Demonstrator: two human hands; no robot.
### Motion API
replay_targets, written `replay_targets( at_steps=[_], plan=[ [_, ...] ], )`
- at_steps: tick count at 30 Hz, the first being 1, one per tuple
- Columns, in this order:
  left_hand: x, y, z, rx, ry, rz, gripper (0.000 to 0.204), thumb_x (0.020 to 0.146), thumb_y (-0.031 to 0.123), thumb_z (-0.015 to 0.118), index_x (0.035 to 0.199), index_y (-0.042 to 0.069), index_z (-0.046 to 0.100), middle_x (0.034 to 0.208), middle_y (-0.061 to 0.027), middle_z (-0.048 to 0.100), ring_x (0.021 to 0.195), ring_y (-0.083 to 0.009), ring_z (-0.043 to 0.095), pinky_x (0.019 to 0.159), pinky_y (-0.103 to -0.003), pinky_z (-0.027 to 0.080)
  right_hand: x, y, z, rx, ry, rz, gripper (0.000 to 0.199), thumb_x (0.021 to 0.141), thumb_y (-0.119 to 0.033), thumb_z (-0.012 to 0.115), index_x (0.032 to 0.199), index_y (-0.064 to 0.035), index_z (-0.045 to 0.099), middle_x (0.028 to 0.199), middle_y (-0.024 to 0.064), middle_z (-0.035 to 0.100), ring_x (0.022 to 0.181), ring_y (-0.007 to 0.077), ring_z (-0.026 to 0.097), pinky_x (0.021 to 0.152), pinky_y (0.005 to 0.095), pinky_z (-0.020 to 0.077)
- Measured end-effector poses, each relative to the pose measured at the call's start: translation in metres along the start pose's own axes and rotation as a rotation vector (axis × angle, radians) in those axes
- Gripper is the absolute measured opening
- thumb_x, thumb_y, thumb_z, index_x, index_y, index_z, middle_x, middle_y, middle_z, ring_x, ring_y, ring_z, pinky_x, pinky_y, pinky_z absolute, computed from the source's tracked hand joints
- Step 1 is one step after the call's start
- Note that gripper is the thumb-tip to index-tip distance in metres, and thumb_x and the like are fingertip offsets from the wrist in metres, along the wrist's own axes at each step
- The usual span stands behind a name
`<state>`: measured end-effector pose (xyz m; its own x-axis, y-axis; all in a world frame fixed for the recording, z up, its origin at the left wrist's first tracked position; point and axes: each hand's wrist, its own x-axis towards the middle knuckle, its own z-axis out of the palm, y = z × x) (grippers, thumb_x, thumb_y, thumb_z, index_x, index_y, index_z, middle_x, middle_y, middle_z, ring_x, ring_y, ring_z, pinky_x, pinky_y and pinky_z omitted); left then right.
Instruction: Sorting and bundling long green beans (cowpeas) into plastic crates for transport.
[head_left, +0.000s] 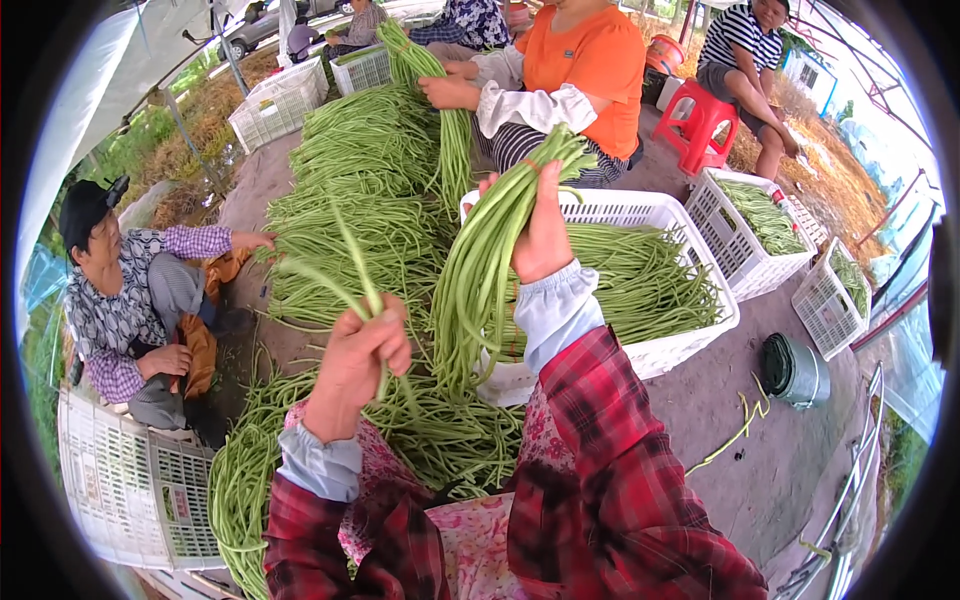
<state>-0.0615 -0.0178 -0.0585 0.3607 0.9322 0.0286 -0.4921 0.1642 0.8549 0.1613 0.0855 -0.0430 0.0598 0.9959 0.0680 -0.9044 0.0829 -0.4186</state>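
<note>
In my right hand (543,225) is a thick bundle of yardlong beans (490,260), raised upright with its ends hanging down on the left. My left hand (358,362) pinches a few loose long beans (352,262), whose tips look blurred. Between my arms and ahead of them lies a large pile of green long beans (350,220) on the ground. A white plastic crate (715,330) stands just beyond my right wrist, with more beans (640,280) laid in it. The bundle partly covers the crate's left side.
A person in orange (590,60) holds another bundle across the pile; a capped person (110,270) crouches at left. White crates (745,250) stand at right and a white crate (130,480) at lower left. A red stool (697,125) and dark green roll (795,370) are at right.
</note>
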Motion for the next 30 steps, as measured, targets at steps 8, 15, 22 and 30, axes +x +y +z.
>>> replay_targets(
  at_steps=[8,15,22,30],
  plan=[
    [0.047,-0.043,0.046,0.554,0.193,0.330,0.018,0.083,0.012,0.067,0.096,0.004,0.057,0.070,0.0022,0.055,0.060,-0.0051,0.049,0.054,-0.022,0.043,-0.015,0.024,0.008,-0.374,-0.261,0.054,0.058,0.092,-0.056,0.044,0.116,-0.0028,0.048,0.092,0.0080,0.057,0.080,0.0164,0.056,0.071,0.0316,0.0485],
    [0.049,-0.023,0.027,0.622,0.173,0.260,0.017,0.087,0.015,0.063,0.101,0.005,0.063,0.070,0.0048,0.056,0.054,-0.0011,0.041,0.049,-0.018,0.032,-0.014,0.023,0.014,-0.349,-0.236,0.108,0.056,0.091,-0.050,0.051,0.118,-0.0010,0.047,0.092,0.0079,0.058,0.082,0.0174,0.057,0.074,0.0318,0.0495],
    [0.036,0.008,0.019,0.559,-0.002,0.011,0.015,0.091,0.018,0.060,0.096,0.005,0.063,0.067,0.0039,0.054,0.058,-0.0040,0.046,0.052,-0.020,0.037,-0.015,0.027,0.014,-0.311,-0.212,0.151,0.054,0.095,-0.051,0.042,0.113,-0.0015,0.051,0.091,0.0100,0.060,0.083,0.0203,0.059,0.077,0.0344,0.0503],
    [0.003,0.015,-0.001,0.836,-0.016,0.006,0.013,0.090,0.016,0.059,0.093,0.003,0.061,0.066,0.0033,0.052,0.059,-0.0049,0.048,0.052,-0.022,0.038,0.004,0.033,-0.001,-0.089,-0.117,0.145,0.043,0.091,-0.049,0.053,0.100,-0.0068,0.053,0.083,0.0075,0.059,0.074,0.0211,0.057,0.070,0.0361,0.0504]
  ],
)
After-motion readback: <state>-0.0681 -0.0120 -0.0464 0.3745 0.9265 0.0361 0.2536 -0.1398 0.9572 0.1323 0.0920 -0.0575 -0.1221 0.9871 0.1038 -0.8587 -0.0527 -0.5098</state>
